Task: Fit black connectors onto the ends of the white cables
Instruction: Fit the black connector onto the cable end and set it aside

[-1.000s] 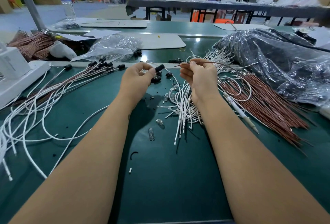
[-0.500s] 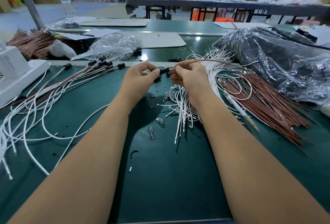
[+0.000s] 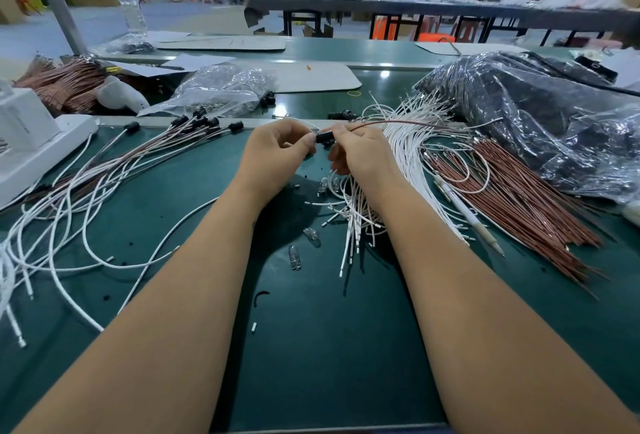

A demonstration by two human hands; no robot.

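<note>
My left hand (image 3: pixel 277 153) pinches a small black connector (image 3: pixel 325 137) at the middle of the green table. Touching it from the right, my right hand (image 3: pixel 360 153) pinches a thin wire (image 3: pixel 398 123) whose end meets the connector; the wire arcs off to the right. A loose bundle of white cables (image 3: pixel 391 156) lies under and right of my right hand. At the left lie several cables fitted with black connectors (image 3: pixel 194 122). A few loose black connectors (image 3: pixel 341 114) sit beyond my hands.
Brown wires (image 3: pixel 526 198) fan out at the right beside a pen (image 3: pixel 467 212). Dark plastic bags (image 3: pixel 554 122) fill the far right. A clear bag (image 3: pixel 221 87) lies behind, a white machine (image 3: pixel 31 142) at the left. Small glass bulbs (image 3: pixel 294 257) lie between my forearms.
My hands have come together: the right hand brought the wire end leftwards to the connector held by the left hand, and both dropped slightly towards the table.
</note>
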